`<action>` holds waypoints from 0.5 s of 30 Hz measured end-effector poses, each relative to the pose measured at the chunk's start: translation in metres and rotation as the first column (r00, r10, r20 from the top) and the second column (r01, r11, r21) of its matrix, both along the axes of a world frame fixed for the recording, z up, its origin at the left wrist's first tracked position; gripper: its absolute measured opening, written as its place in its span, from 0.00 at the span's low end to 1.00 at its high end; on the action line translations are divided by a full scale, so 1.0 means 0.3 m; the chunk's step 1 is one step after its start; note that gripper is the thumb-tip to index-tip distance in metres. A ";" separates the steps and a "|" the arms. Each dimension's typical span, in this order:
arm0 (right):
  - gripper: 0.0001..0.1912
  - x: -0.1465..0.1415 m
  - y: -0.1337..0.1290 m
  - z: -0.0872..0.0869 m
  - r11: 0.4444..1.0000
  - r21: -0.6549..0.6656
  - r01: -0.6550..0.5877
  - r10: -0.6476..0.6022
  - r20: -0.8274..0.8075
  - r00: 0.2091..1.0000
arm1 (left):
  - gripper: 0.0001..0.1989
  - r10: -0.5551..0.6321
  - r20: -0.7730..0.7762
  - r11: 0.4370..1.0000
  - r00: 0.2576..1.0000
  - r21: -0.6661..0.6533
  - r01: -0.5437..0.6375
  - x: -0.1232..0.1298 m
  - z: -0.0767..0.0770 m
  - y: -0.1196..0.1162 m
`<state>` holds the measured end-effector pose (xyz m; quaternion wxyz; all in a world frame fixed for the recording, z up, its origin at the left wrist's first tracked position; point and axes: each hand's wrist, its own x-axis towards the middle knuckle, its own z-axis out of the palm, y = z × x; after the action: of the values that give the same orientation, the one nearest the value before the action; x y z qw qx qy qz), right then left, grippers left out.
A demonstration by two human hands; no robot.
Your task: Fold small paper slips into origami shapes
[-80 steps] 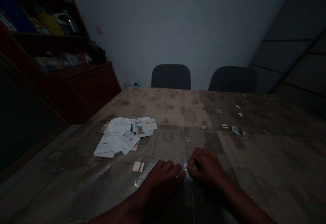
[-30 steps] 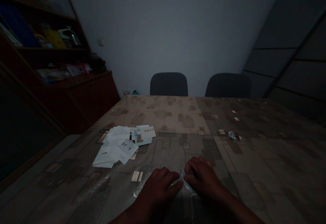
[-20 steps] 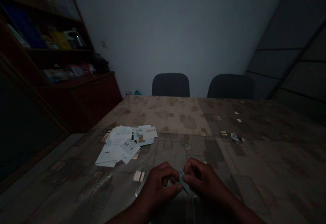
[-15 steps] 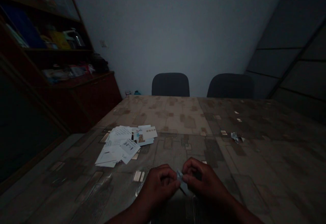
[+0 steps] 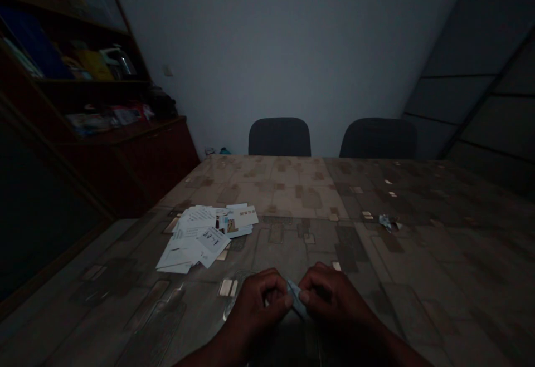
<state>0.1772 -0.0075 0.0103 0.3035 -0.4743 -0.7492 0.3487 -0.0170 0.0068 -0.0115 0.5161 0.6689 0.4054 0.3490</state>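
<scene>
The paper (image 5: pixel 296 299) is pale blue, the cards (image 5: pixel 193 238) mostly white, the tablecloth (image 5: pixel 288 197) beige-brown, patterned with rectangles.

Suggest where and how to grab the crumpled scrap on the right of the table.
Pinch the scrap by its pale, bulkier left part, from above, probably with the right hand, which is nearer but holding paper; its crumpled folds seem raised enough to catch.

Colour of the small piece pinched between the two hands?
The small piece looks pale bluish-white in this dim light; head view, the only one.
</scene>
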 end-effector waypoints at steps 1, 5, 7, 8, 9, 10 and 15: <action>0.13 0.001 0.001 0.002 1.000 -0.005 0.001 -0.001 -0.006 1.000 | 0.16 0.000 0.002 1.000 1.000 -0.014 0.000 0.001 0.003 -0.001; 0.14 0.000 0.007 -0.004 0.999 -0.023 0.024 -0.024 -0.033 0.999 | 0.14 -0.009 0.015 0.991 1.000 -0.130 0.010 0.012 0.013 -0.004; 0.13 -0.002 0.008 -0.012 0.999 -0.026 0.040 -0.041 -0.039 0.998 | 0.13 -0.003 -0.005 0.989 1.000 -0.149 0.003 0.017 0.009 -0.003; 0.12 -0.004 0.008 -0.017 0.998 -0.030 0.048 -0.049 -0.037 0.998 | 0.12 0.007 -0.024 0.989 1.000 -0.147 -0.011 0.018 0.006 -0.002; 0.11 -0.006 0.007 -0.020 0.998 -0.037 0.058 -0.059 -0.030 0.998 | 0.12 0.018 -0.043 0.989 0.999 -0.144 -0.024 0.018 0.001 -0.001; 0.09 -0.008 0.006 -0.023 0.997 -0.039 0.071 -0.072 -0.019 0.997 | 0.12 0.031 -0.059 0.989 0.998 -0.142 -0.039 0.017 -0.003 -0.001; 0.03 -0.012 -0.003 -0.021 0.995 0.069 0.071 -0.076 0.080 0.994 | 0.15 0.025 -0.008 0.987 1.000 -0.161 -0.026 0.008 -0.005 -0.004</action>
<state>0.1735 -0.0084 0.0039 0.3002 -0.5055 -0.7542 0.2925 -0.0147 0.0055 -0.0131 0.5628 0.6209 0.4421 0.3199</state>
